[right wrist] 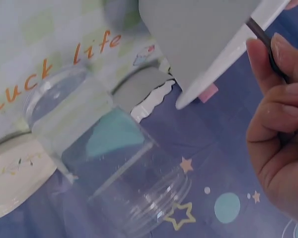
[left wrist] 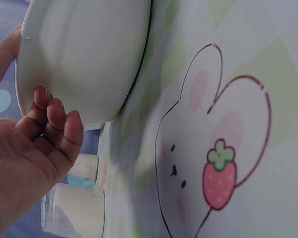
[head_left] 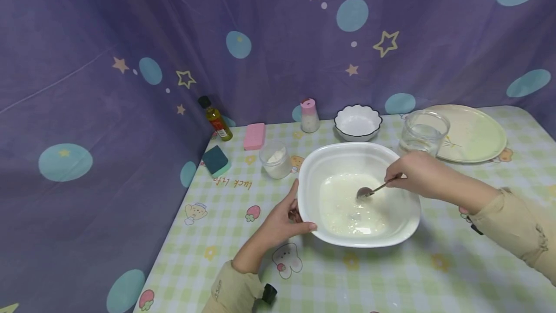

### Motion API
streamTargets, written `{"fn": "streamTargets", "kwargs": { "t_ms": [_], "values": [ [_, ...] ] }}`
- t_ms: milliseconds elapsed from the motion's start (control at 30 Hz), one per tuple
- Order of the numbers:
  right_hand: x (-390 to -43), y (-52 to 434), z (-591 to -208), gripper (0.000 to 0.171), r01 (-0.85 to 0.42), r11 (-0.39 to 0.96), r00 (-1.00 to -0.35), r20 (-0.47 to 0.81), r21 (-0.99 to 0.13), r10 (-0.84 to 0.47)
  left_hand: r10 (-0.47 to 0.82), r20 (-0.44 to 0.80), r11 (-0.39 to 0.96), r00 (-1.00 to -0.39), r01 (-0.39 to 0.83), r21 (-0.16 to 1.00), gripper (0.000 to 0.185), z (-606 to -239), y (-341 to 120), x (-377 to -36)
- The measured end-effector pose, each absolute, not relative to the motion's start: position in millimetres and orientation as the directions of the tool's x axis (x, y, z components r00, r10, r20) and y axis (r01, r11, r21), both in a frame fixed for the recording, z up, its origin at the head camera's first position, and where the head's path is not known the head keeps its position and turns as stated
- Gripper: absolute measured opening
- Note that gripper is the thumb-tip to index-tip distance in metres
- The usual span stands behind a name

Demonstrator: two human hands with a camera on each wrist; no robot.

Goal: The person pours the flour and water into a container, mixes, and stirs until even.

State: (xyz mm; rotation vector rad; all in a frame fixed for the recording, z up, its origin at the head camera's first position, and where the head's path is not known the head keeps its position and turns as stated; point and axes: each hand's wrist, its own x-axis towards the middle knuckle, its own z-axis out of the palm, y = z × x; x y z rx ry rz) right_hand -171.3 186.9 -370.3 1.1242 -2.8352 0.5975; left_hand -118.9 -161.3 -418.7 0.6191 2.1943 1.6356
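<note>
Glossy white plastic bowl, metal spoon, clear glass jar, smooth checked tablecloth.

1. Two hands: the left hand and the right hand.
2. Two bowls: one large white bowl and one small scalloped bowl.
3. One spoon.
4. One plate.
5. Two clear glass containers: one empty glass and one small cup with white powder in it.
6. One oil bottle with a black cap.
7. One shaker with a pink lid.
8. Two sponge-like blocks: one pink block and one dark green block.
9. One checked tablecloth.
10. One purple backdrop cloth with stars and dots.
</note>
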Motion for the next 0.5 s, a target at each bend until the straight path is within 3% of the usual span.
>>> {"fn": "streamTargets", "kwargs": {
  "t_ms": [233, 500],
  "values": [
    [-161.3, 198.7, -360.7, 0.014, -0.658, 0.66, -0.729, 0.087, -0.362, -0.679, 0.524, -0.01, 0.239, -0.852, 0.136, 0.961, 0.109, -418.6, -161.5, -118.9],
    [-155.2, 192.1, -363.3, 0.014, -0.696, 0.545, -0.646, 0.079, -0.468, -0.759, 0.522, -0.014, 0.244, -0.853, 0.133, 0.961, 0.109, -416.7, -161.3, -118.1]
  ]
}}
